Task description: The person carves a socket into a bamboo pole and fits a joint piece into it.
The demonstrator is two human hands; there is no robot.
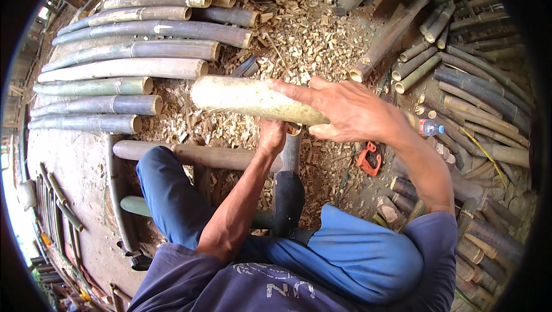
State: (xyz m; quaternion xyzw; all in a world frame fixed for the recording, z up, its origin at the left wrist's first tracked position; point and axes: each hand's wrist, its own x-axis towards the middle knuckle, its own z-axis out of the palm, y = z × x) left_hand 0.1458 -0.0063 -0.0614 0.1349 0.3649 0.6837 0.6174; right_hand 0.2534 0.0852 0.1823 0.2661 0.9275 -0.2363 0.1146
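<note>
A short, thick piece of bamboo (247, 98) with a pale, scraped surface lies crosswise in front of me, above the wood chips. My right hand (345, 108) is closed on its right end, one finger stretched along the top and the thumb low at the near side. Beneath the piece, my left hand (273, 135) touches its near side; its fingers are hidden, so its grip cannot be told. Just right of that hand stands the top of a bamboo post (291, 154), part of a low bamboo frame (213, 156) in front of my legs.
Many cut bamboo poles (123, 69) lie in a row at the left. Wood chips (305, 47) cover the ground ahead. At right are an orange tool-like object (369, 159), a plastic bottle (430, 127) with a blue cap, and stacked bamboo (489, 99).
</note>
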